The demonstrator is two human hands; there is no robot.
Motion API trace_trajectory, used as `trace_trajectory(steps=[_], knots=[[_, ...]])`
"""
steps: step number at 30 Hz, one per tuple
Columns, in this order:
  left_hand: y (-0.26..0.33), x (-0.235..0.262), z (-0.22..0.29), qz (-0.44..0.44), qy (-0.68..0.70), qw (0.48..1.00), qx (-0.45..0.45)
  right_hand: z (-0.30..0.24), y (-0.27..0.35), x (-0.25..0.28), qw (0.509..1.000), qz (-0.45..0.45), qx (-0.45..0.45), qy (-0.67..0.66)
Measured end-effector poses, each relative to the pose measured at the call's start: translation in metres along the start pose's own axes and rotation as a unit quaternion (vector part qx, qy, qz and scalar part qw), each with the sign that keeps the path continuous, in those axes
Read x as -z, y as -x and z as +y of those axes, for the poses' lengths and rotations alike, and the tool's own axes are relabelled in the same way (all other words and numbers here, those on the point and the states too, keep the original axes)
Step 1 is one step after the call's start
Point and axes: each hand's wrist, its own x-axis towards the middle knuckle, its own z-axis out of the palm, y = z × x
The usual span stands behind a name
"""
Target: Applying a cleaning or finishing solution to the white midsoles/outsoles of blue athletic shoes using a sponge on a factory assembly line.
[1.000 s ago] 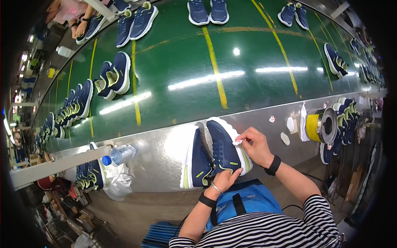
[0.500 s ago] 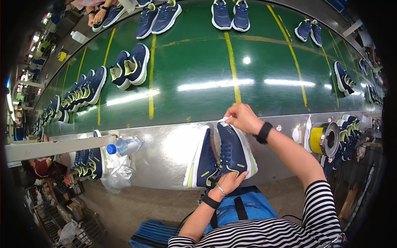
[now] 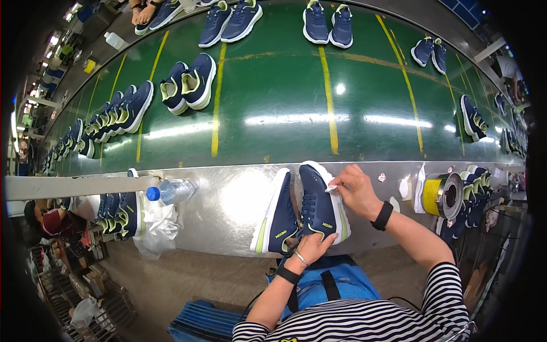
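A navy sneaker (image 3: 315,199) with a white sole and lime lining lies on the metal ledge, toe pointing away from me. My left hand (image 3: 312,249) holds it at the heel opening, thumb along the outside. My right hand (image 3: 358,191) pinches a small white cloth (image 3: 331,187) against the right side of the shoe, near the toe and the sole edge. Just left of it rests the matching sneaker (image 3: 277,219), tilted on its side, with neither hand gripping it.
Beyond the metal ledge (image 3: 222,228) runs a green belt (image 3: 273,85) with yellow lines, carrying several navy shoes. A bottle with a blue cap (image 3: 174,192) and crumpled white paper (image 3: 160,221) sit left. At right stands a yellow-labelled can (image 3: 441,195) beside more shoes (image 3: 470,196).
My right hand has moved from the shoe's toe tip down its right side, still pinching the white cloth. My left hand keeps its hold. Shoes on the belt's left part appear shifted slightly right.
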Motion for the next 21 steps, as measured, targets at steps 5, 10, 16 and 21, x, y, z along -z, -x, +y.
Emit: trace_trajectory(steps=[5, 10, 16, 21], knots=[[-0.001, 0.005, 0.017, -0.040, -0.032, 0.998, 0.025, -0.002, -0.028, -0.008, 0.999, 0.027, -0.044, 0.012], [0.022, 0.004, 0.023, 0.029, -0.069, 0.996, 0.038, -0.038, -0.017, -0.022, 0.984, 0.035, -0.115, -0.128], [0.076, 0.025, 0.030, 0.196, -0.077, 0.971, -0.112, -0.055, -0.022, -0.028, 0.979, 0.053, -0.122, -0.155], [0.066, 0.119, 0.026, 0.279, -0.234, 0.926, -0.104, -0.062, -0.030, -0.048, 0.980, 0.071, -0.141, -0.122]])
